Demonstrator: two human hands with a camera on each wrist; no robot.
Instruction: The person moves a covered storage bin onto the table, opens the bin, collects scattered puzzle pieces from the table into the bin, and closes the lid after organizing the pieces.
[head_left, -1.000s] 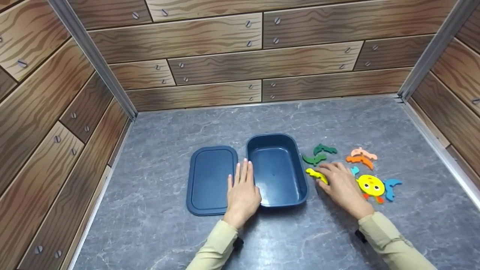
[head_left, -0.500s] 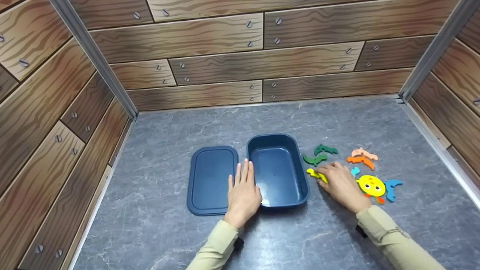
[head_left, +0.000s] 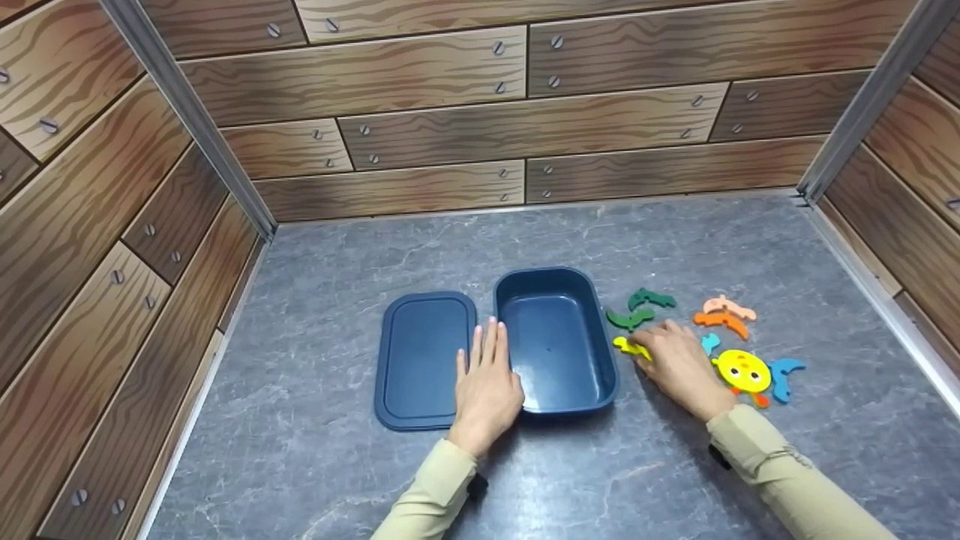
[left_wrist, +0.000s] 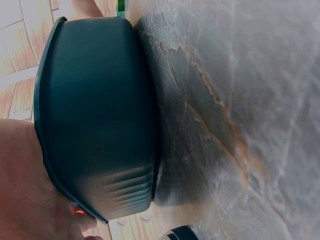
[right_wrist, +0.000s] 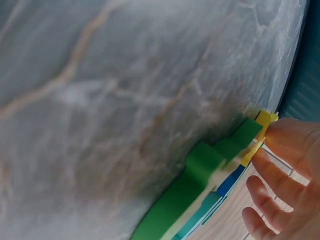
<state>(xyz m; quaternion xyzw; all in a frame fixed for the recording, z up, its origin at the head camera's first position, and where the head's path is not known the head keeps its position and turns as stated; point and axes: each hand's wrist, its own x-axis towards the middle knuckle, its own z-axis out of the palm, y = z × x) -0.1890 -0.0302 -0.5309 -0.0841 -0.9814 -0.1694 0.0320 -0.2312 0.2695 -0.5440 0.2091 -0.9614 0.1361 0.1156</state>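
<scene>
My left hand lies with straight fingers along the left side of a dark blue plastic box, its fingertips at the rim. Nothing shows inside the box. To the right of it, my right hand pinches a small curved yellow toy piece low over the table. The right wrist view shows thumb and index finger on that yellow piece, while the other fingers hang loosely bent. A green piece looms close to this camera. Two green curved pieces lie just beyond my right hand.
The box's lid lies flat left of the box. A round yellow face piece lies right of my right hand, with a blue piece beside it. Orange and pink pieces sit farther back. Wood-patterned walls enclose the table.
My right hand has shifted slightly to the left and its wrist has turned a little, staying on the yellow piece. The left hand and the box keep their places.
</scene>
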